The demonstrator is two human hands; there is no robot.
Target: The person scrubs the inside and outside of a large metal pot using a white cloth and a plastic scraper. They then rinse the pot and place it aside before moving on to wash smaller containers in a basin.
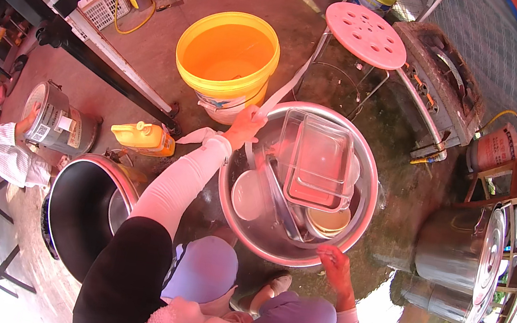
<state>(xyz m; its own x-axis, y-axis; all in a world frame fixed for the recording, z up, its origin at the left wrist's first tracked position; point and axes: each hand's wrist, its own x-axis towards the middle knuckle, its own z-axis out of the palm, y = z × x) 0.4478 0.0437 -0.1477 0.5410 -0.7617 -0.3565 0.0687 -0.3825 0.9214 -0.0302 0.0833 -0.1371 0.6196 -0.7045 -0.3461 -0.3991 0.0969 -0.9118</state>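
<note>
My left hand (244,128) is shut on a flat pale hose (283,89) above the left rim of a large metal basin (370,198). Part of the hose hangs into the basin, and a length of it runs up towards the pink stool. In the basin lie clear rectangular glass dishes (321,161), a white bowl (249,195), a long metal tray (283,200) and a round yellowish dish (328,220). At the basin's lower right rim is my right hand (332,264), fingers bent; whether it touches the rim is unclear.
A yellow bucket (226,56) stands behind the basin, beside a pink-topped stool (365,34). To the left are a yellow jug (142,138), a large dark-lined pot (80,215) and a small child (9,149) at a metal drum (61,119). Right: a burner stove (443,84) and a steel pot (451,245).
</note>
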